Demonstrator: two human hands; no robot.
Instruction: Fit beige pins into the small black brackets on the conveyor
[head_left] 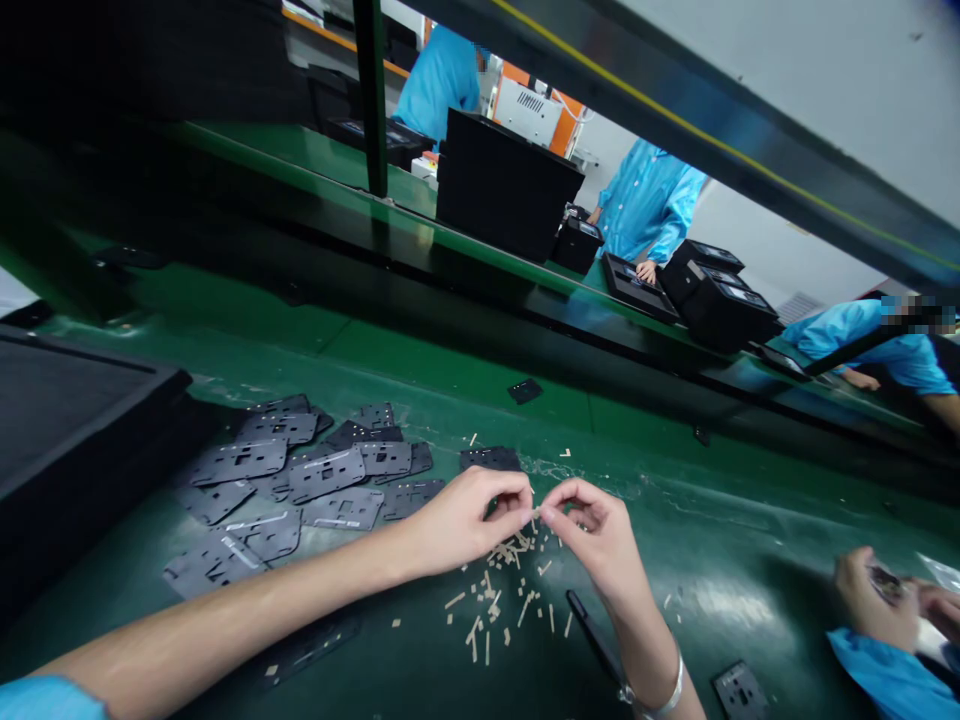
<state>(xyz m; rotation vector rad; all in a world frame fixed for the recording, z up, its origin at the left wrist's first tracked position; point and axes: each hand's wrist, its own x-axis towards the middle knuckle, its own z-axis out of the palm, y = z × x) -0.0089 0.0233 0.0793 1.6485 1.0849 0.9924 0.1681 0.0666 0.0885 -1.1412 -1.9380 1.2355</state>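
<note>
My left hand (466, 518) and my right hand (592, 528) meet fingertip to fingertip over the green table (697, 540). Both pinch a tiny pale strip (535, 512) between thumb and forefinger. Directly below them lies a scatter of several small tan strips (501, 588). A pile of several flat grey plastic plates (300, 472) with cut-outs spreads to the left of my left hand. One dark plate (489, 458) lies just behind my left hand. A thin black tool (592, 635) rests on the table beside my right wrist.
A large black tray (67, 420) stands at the left edge. Another person's hands (889, 590) work at the lower right, near a grey plate (739, 690). Beyond a raised green conveyor (375, 215) stand black boxes (499, 185) and people in blue coats (649, 200).
</note>
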